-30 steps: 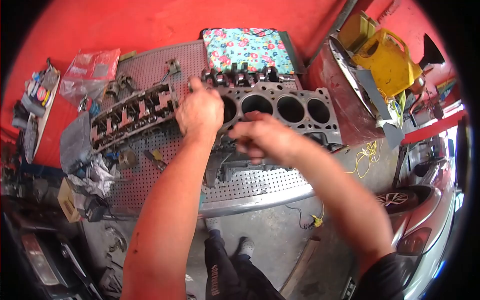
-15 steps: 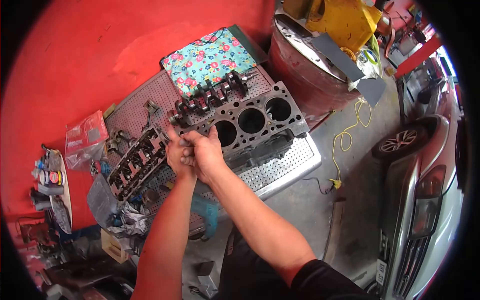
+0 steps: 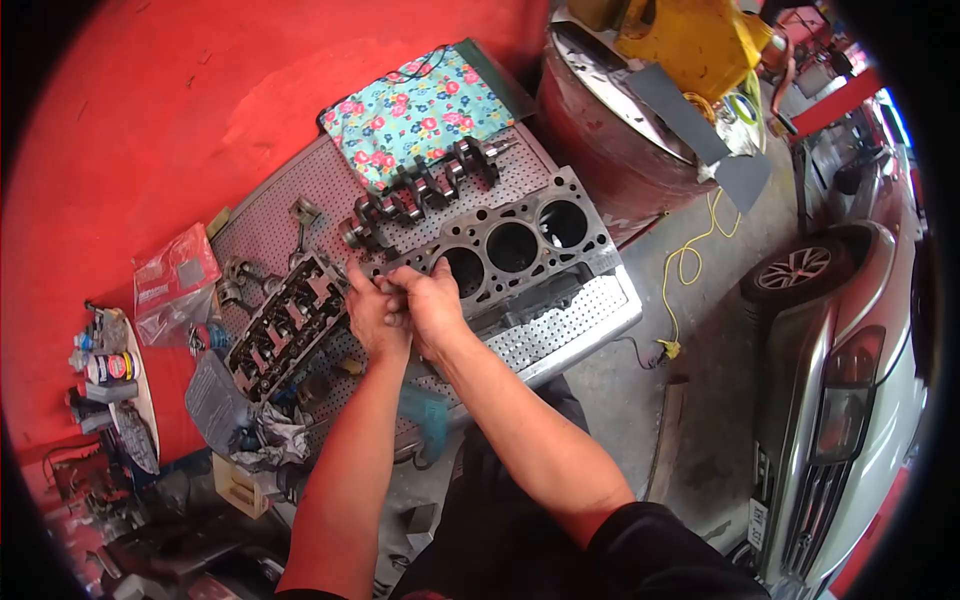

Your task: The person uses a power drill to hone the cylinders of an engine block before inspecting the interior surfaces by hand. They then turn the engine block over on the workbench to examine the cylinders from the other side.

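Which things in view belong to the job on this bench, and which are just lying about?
Likely the job:
engine block, left hand and right hand at one end
crankshaft
cylinder head

Seemingly lying about:
floral cloth
yellow container
yellow cord

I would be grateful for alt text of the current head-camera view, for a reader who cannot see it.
A person's left hand and right hand work close together at one end of an engine block on a perforated metal table. A crankshaft and floral cloth lie beyond; a car stands at right.
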The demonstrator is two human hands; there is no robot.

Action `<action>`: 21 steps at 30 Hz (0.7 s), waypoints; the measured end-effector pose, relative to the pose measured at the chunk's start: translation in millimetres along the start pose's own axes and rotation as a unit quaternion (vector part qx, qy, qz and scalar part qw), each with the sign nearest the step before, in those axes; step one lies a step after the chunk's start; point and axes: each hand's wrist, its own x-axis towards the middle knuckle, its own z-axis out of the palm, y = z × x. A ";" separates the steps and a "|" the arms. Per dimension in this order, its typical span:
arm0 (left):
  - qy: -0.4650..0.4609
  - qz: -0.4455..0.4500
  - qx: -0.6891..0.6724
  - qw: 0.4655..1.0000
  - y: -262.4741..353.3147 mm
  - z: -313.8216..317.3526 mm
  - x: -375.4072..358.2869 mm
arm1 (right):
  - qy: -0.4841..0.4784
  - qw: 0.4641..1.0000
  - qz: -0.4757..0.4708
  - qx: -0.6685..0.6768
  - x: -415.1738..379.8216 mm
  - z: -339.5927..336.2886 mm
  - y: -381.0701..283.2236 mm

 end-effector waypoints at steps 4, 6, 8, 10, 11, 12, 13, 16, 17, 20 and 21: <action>0.019 -0.023 0.057 0.998 5.4 -2.6 -0.8 | -0.053 0.997 0.035 -0.035 -25.8 -21.2 -18.1; 0.066 -0.047 0.059 0.995 12.8 4.0 -0.5 | -0.056 0.975 -0.037 -0.214 -36.6 -51.9 -50.1; 0.102 -0.050 0.071 0.991 8.4 10.3 -0.2 | -0.007 0.896 -0.315 -0.313 -8.2 -100.6 -74.7; 0.138 -0.029 0.075 0.987 5.9 11.9 -2.4 | 0.118 0.574 -0.531 -0.612 17.9 -130.3 -141.1; 0.154 -0.012 0.079 0.985 4.8 11.9 -4.4 | 0.135 0.510 -0.526 -0.667 30.1 -134.1 -168.7; 0.194 0.022 0.091 0.977 -1.0 15.1 -6.9 | 0.136 0.502 -0.507 -0.688 42.4 -136.2 -183.2; 0.204 0.040 0.101 0.973 7.0 9.7 -12.0 | 0.126 0.483 -0.501 -0.707 60.2 -145.2 -189.6; 0.175 0.096 0.098 0.975 41.7 -16.6 -53.6 | 0.079 0.561 -0.352 -0.745 81.8 -148.3 -191.0; 0.058 -0.001 -0.030 0.998 66.1 -24.0 -63.4 | 0.083 0.535 -0.343 -0.768 80.6 -144.8 -191.3; -0.232 -0.245 -0.349 0.875 133.7 -32.1 -80.2 | 0.066 0.554 -0.334 -0.760 81.1 -144.2 -193.6; -0.299 -0.286 -0.408 0.814 142.5 -28.3 -77.8 | 0.060 0.566 -0.330 -0.753 81.2 -145.7 -194.5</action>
